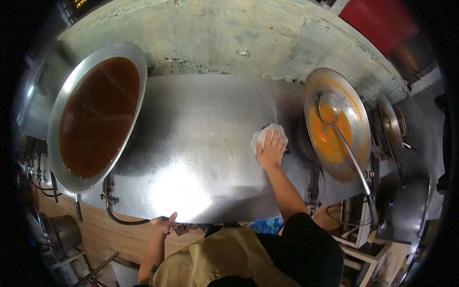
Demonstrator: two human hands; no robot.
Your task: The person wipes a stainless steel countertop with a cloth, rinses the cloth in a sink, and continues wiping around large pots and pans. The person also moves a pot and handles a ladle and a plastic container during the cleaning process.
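My right hand (pixel 271 149) presses a crumpled whitish cloth (pixel 256 140) onto the steel counter (pixel 201 129), its fingers spread over the top. That arm reaches far forward, close to the left side of the wok (pixel 361 119) with orange liquid in it. At the front of the counter, my left hand (pixel 164 224) is closed on the edge, thumb on top and most fingers hidden. A black hose (pixel 126 221) runs beside it.
A big wok (pixel 142 71) of brown liquid stands at the left, its handle (pixel 78 208) jutting forward. A ladle (pixel 353 155) leans in the right wok. More woks (pixel 392 126) stand farther right. A stained wall (pixel 215 38) closes off the back.
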